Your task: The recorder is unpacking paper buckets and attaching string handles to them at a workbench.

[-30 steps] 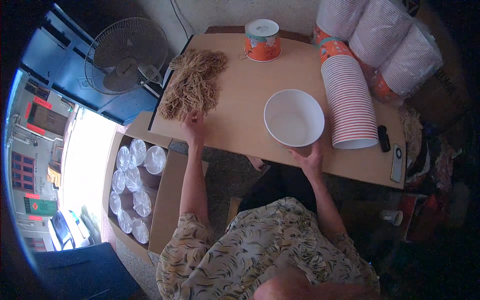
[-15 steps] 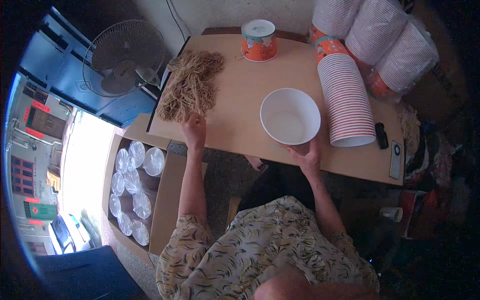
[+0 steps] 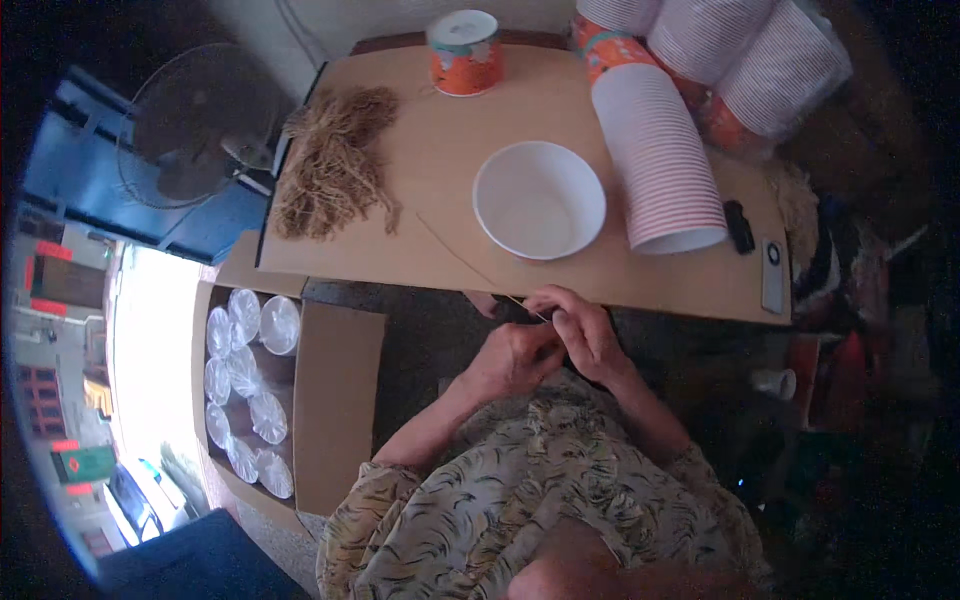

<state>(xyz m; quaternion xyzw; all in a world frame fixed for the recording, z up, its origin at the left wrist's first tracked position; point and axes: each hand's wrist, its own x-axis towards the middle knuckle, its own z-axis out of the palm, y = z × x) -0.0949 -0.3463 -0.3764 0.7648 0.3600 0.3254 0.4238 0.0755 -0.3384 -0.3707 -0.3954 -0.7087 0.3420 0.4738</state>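
Observation:
Just off the table's near edge, my left hand (image 3: 508,358) and my right hand (image 3: 588,336) are close together, both with fingers pinched. A thin tan string (image 3: 458,257) runs from between my fingers up across the tabletop; its end by the fingertips is hard to make out. A tangled bundle of the same tan strings (image 3: 335,165) lies at the table's left. The large white paper tub (image 3: 540,205) stands open side up beyond my hands, with neither hand touching it.
An orange printed tub (image 3: 465,68) stands upside down at the table's back. On the right lies a long stack of white tubs (image 3: 665,165), with plastic-wrapped stacks (image 3: 785,75) behind. A cardboard box (image 3: 340,385) of bagged tubs sits at left, below a fan (image 3: 200,125).
My left hand has come from the string bundle to the middle, drawing out one string. My right hand has let go of the white tub and met it. The view has shifted slightly.

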